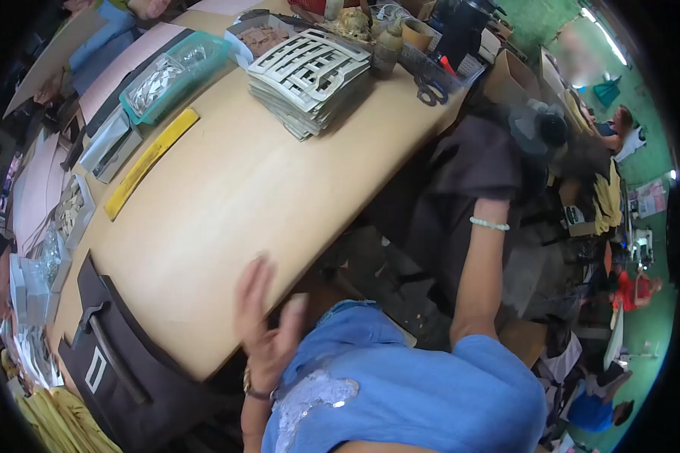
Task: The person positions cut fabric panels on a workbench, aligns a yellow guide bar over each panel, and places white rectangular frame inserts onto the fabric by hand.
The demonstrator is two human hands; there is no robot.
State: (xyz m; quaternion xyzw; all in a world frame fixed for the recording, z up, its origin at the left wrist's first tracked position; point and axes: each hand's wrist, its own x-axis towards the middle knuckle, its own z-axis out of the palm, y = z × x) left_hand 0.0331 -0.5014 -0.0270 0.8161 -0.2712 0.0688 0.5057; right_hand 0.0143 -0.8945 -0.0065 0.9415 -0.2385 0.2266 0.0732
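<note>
My left hand [264,321] is raised at the near edge of the table [204,264], its fingers apart, slightly blurred and holding nothing. On the right, my arm with a pale bead bracelet [489,223] reaches to a dark cloth [472,162]; the cloth covers my right hand, so its fingers are hidden. At the lower left, a hammer [113,355] lies on dark material [159,400], beside a small white rectangular frame [95,370].
Stacked slotted templates [310,72] stand at the table's far side, near scissors [431,89]. A yellow strip [149,162] lies left of centre, beside a teal tray [147,113]. Boxes of small pieces line the left edge. Other people work at the far right.
</note>
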